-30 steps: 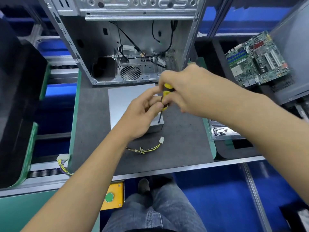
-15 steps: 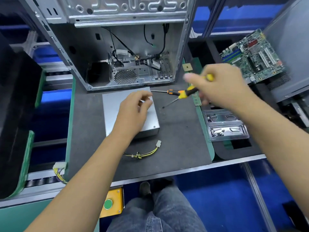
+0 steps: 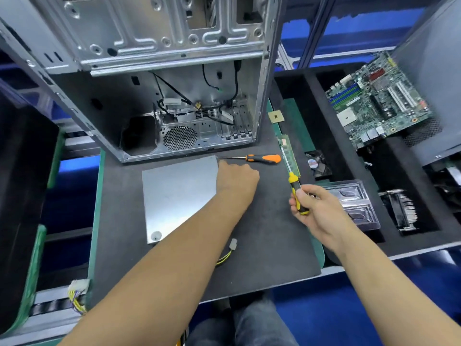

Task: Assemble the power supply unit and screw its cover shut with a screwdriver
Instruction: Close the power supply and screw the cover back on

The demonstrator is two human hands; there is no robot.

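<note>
Holding the yellow and black screwdriver [image 3: 296,193] by its handle, the right hand [image 3: 316,211] has its fingers wrapped round it, off to the right of the work. The tool points away from the person, toward the long green memory stick [image 3: 289,156] lying just past it.

The left hand [image 3: 237,178] rests on the far right corner of the flat grey metal power supply box [image 3: 178,196]. Its fingers are curled down at the corner, but I cannot tell if they grip the edge or just press on it. The two hands are well apart. The box lies on the dark grey mat [image 3: 269,233], under the left arm and to the left of the right hand.

An orange and black screwdriver [image 3: 259,158] lies on the mat just past the left hand. The big open silver computer case [image 3: 174,71] stands behind it. A yellow wire with a white plug [image 3: 230,248] lies near the left arm.

What could go wrong? I think the cover may not be fully screwed yet. If the left hand lets go, the box could slide on the mat when the tool pushes down. The tip could slip off a screw and scratch the lid. The screwdriver tip is close to the memory stick and could poke it. The left arm could also snag the loose wire.
</note>
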